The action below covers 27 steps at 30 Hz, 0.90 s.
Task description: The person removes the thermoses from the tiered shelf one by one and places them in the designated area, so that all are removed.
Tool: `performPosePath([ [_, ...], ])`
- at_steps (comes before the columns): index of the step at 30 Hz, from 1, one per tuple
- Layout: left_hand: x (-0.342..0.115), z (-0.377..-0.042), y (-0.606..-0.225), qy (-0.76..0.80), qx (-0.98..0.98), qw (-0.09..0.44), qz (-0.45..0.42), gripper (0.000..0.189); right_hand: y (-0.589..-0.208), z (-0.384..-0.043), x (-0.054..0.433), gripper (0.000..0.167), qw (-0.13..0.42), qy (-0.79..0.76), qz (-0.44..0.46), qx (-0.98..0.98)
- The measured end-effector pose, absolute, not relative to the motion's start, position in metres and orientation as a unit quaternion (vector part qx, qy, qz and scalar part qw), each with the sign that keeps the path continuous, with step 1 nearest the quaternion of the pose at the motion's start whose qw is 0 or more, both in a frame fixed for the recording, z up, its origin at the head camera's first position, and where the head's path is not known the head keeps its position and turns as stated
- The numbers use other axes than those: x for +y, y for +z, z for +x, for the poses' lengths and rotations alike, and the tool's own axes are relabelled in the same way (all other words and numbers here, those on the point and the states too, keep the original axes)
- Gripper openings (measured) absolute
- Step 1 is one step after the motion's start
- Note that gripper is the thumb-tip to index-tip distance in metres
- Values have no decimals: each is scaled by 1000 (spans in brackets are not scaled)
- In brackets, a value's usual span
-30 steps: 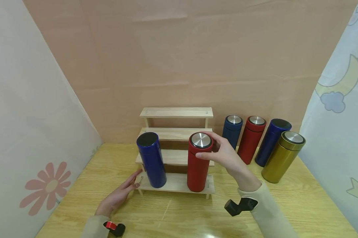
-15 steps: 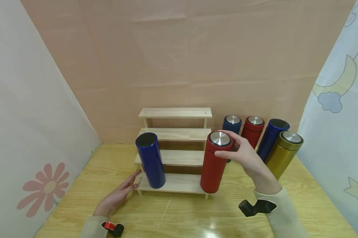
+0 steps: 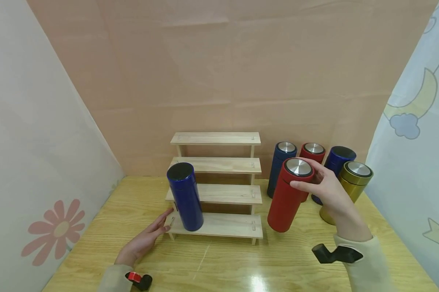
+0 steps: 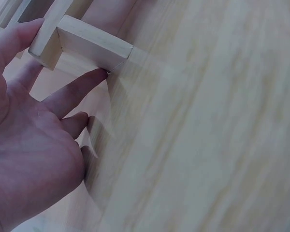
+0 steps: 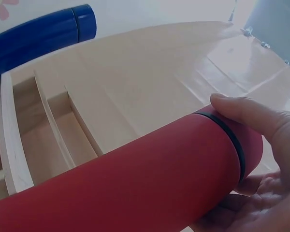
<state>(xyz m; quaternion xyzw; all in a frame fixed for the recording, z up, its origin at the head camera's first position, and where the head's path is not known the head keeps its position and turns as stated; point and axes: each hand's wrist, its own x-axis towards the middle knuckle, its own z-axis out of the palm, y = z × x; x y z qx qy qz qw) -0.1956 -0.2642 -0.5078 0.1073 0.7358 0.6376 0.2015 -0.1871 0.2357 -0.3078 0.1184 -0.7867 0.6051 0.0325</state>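
Observation:
My right hand (image 3: 326, 190) grips a red thermos flask (image 3: 285, 200) near its steel-topped lid, thumb on one side and fingers on the other. The flask tilts, its base just right of the wooden step rack (image 3: 226, 225) and apart from it. My left hand (image 3: 144, 241) rests against the rack's left end with fingers mostly straight. In the left wrist view, the thumb and a fingertip touch the bottom shelf's end and leg (image 4: 94, 41). A glossy blue flask (image 3: 186, 198) stands on the left of the bottom shelf.
Behind the held flask stand a dark blue flask (image 3: 280, 168), another red flask (image 3: 313, 152), a blue flask (image 3: 337, 160) and a gold flask (image 3: 354, 182), partly hidden by the right hand. A tan backdrop (image 3: 219, 81) rises behind the wooden table (image 3: 219, 267).
My right hand has carried the red flask off the bottom shelf's right end and to the right, tilting it. The left hand, the rack and the blue flask stay in place.

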Motion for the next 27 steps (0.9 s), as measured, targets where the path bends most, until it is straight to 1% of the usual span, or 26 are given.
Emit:
performPosePath([
  [3,-264,-195,-507,636,738,200,105,64,-311,-189,246,56,42,605,107,-788],
  [6,-264,-195,-506,636,737,203,107,64,-315,-191,257,57,48,607,90,-788],
  [15,-262,-193,-504,642,731,201,117,65,-329,-200,278,76,53,606,35,-793],
  [20,-262,-194,-505,643,731,200,116,64,-337,-208,283,75,65,585,21,-808],
  [27,-261,-195,-505,642,732,199,116,64,-346,-217,286,78,103,549,-13,-829],
])
